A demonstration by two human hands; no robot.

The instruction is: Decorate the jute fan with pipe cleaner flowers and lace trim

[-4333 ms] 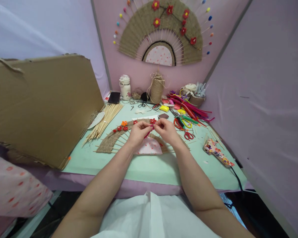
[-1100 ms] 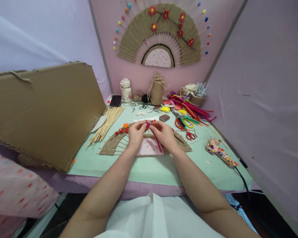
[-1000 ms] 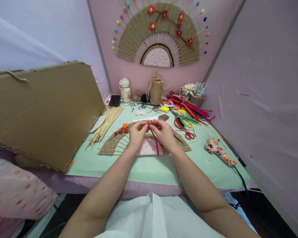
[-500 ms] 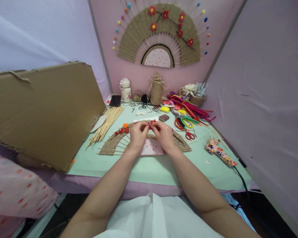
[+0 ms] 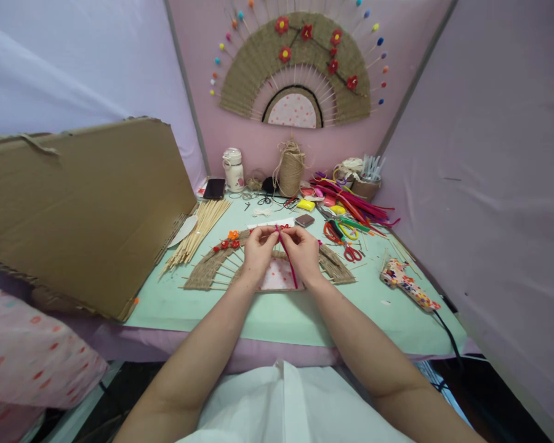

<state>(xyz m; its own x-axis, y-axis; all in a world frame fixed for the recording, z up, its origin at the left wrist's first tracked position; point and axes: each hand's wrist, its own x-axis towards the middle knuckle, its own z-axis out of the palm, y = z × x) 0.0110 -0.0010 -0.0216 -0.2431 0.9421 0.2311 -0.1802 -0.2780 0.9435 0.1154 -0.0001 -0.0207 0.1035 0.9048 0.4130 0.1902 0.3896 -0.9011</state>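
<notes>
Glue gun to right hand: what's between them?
The right end of the woven fan nearest the right hand, then mostly bare tabletop up to the glue gun, as seen in the head view.

pink back wall (image 5: 203, 132) between pale lilac side walls, above a mint-topped table (image 5: 277, 320)

Vs. 4.3 s ago, the loose end of the magenta strip (image 5: 290, 263) has switched sides: then by the L hand (image 5: 260, 251), now hanging down beside the thumb side of the R hand (image 5: 303, 249), across the dotted half-disc (image 5: 275, 275). Vs. 0.5 s ago, I can see that long tail below the fingertips again; only a short bit showed then. My cam view's tipped up slightly, so the wall fan (image 5: 247, 71) above both hands sits lower in frame.
</notes>
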